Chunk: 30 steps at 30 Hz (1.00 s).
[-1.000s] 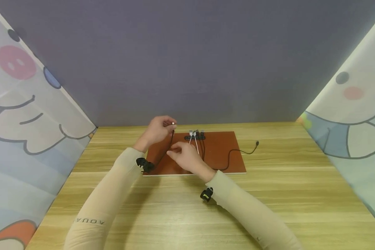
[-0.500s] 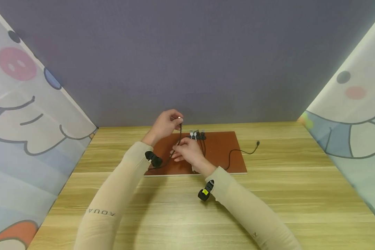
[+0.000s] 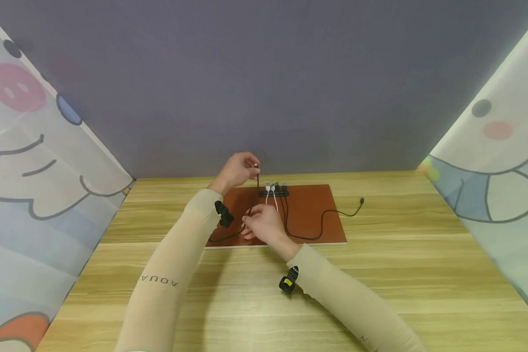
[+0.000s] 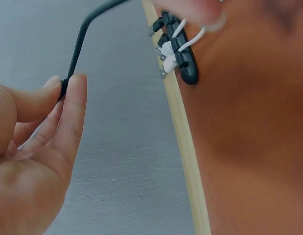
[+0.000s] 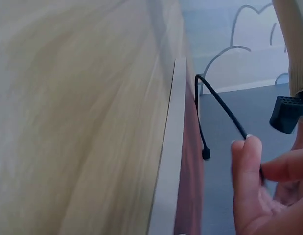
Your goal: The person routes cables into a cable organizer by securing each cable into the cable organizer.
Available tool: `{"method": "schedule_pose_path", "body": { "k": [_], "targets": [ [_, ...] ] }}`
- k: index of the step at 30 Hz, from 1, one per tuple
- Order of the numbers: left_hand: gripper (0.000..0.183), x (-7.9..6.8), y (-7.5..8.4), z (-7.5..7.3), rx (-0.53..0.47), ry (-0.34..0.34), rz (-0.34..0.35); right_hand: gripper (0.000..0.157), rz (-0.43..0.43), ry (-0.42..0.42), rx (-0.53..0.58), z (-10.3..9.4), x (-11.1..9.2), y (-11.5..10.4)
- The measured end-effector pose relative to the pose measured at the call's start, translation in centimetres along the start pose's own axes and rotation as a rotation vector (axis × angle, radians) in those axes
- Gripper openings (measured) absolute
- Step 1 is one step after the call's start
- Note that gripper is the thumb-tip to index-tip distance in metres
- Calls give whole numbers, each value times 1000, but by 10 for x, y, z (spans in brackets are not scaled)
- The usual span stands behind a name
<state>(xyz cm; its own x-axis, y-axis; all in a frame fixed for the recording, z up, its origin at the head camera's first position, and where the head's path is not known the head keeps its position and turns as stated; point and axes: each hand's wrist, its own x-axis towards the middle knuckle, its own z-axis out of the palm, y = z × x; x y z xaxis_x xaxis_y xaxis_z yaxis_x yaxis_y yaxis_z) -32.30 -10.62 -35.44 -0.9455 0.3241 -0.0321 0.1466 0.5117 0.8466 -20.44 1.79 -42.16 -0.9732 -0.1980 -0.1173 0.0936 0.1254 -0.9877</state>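
Note:
My left hand pinches the plug end of a black USB cable, held up behind the left end of a black cable clip strip. In the left wrist view, the dark plug sits between thumb and fingers, mostly covered. My right hand pinches the same cable lower down, over the brown board. In the right wrist view, the cable runs from those fingers to a loop, its other plug hanging at the far side. Two white plugs and black ones sit in the strip.
Another black cable trails right across the board, its plug on the wooden table. A grey wall rises behind the table. Printed panels stand on both sides.
The left hand has moved right and slightly up with the cable end, toward the clip strip. The right hand has taken hold of the cable and then shifted slightly toward the board's front edge.

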Motion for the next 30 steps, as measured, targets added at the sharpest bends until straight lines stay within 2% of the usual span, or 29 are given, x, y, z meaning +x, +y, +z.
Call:
{"method": "schedule_pose_path", "body": {
  "k": [2,5,7,10,14,17,23,30],
  "targets": [
    [31,1,-2,1,-1,-16,-15,31,-17,25,-98,0,-2,-1],
    [28,4,-6,5,3,-32,-14,51,-24,54,-217,0,-5,-2],
    [24,5,-9,9,38,-36,1,62,-25,71,-290,1,-8,-3],
    [22,8,-14,15,112,-34,15,69,-61,90,-414,2,-12,-4],
    [25,11,-20,22,173,-25,0,56,-148,110,-631,2,-15,-5],
    [25,13,-24,26,182,-27,-8,41,-188,110,-741,3,-16,-6],
    [26,14,-29,30,208,-31,-2,9,-199,85,-841,3,-16,-6],
    [27,14,-35,33,237,-38,-15,34,-172,21,-866,-1,-17,-6]
  ]
}}
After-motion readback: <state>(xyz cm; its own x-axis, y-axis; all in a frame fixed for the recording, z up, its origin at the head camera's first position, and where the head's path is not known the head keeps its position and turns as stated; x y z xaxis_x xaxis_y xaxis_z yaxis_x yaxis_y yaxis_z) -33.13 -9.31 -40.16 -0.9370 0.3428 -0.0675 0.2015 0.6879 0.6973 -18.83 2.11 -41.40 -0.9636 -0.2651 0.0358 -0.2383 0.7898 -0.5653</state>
